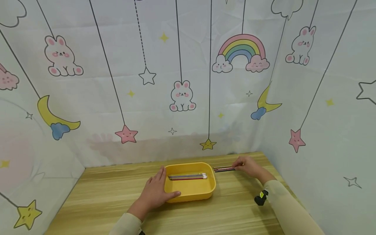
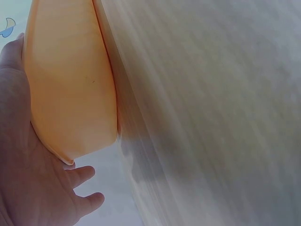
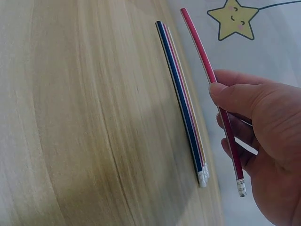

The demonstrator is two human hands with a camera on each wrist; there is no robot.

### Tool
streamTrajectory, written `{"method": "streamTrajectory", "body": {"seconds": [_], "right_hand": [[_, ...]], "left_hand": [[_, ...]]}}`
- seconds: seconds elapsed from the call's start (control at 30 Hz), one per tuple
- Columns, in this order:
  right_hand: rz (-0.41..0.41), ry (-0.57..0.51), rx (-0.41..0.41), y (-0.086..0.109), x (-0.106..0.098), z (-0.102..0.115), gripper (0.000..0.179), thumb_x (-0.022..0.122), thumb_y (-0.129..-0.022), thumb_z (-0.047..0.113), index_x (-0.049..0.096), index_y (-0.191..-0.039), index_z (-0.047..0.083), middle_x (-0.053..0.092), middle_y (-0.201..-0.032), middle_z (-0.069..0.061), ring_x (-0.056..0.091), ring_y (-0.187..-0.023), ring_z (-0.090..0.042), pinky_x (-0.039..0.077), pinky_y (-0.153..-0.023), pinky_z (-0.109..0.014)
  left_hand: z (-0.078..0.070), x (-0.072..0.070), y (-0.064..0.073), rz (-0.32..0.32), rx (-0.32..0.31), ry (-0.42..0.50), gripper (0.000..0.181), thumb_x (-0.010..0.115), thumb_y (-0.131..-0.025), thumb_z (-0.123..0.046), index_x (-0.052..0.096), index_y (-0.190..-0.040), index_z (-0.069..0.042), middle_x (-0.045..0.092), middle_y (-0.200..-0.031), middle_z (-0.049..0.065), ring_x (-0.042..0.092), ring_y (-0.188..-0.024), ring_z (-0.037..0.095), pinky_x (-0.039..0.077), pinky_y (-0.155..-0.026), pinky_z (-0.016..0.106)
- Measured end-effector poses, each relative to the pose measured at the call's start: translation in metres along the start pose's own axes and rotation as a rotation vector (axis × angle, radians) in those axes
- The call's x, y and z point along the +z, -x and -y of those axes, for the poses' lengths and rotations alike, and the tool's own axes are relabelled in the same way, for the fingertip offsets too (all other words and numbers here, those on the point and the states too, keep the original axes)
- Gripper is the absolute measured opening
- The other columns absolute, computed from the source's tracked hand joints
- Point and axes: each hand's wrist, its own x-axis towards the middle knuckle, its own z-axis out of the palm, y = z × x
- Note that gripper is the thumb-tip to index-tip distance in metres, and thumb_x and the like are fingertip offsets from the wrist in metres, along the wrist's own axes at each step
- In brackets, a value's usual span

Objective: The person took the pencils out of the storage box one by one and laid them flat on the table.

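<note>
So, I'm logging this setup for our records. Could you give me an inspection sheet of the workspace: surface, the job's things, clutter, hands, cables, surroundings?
Surface: table, wood-grained.
Job's things: yellow tray with pencils lying side by side inside; loose pencils on the table to its right.
Clutter: nothing seen.
Hands: left hand rests against the tray's left end; right hand pinches a red pencil beside the loose ones.
Cables: nothing seen.
Surroundings: cartoon-patterned backdrop behind and on both sides; black item at the right sleeve.
</note>
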Motion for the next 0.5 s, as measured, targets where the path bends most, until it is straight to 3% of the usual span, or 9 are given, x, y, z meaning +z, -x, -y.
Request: {"method": "streamTrajectory", "body": {"seconds": [0.23, 0.5], "right_hand": [[-0.027, 0.02, -0.081, 0.002, 0.008, -0.007, 0.017, 0.076, -0.099, -0.007, 0.087, -0.103, 0.004, 0.078, -0.1, -0.006, 0.071, -0.093, -0.018, 0.06, -0.081, -0.037], [-0.028, 0.041, -0.053, 0.0, 0.016, -0.012, 0.018, 0.077, -0.1, -0.003, 0.089, -0.104, 0.01, 0.077, -0.098, 0.0, 0.07, -0.093, -0.016, 0.059, -0.082, -0.035]], "left_hand": [[0.002, 0.002, -0.001, 0.007, -0.01, 0.0, 0.131, 0.069, -0.092, -0.084, 0.018, -0.174, 0.004, 0.015, -0.183, 0.021, 0.025, -0.167, 0.04, 0.021, -0.13, 0.069], [0.001, 0.002, -0.001, 0.003, -0.015, 0.005, 0.131, 0.07, -0.091, -0.083, 0.019, -0.174, 0.004, 0.017, -0.183, 0.022, 0.027, -0.166, 0.04, 0.021, -0.13, 0.07]]}}
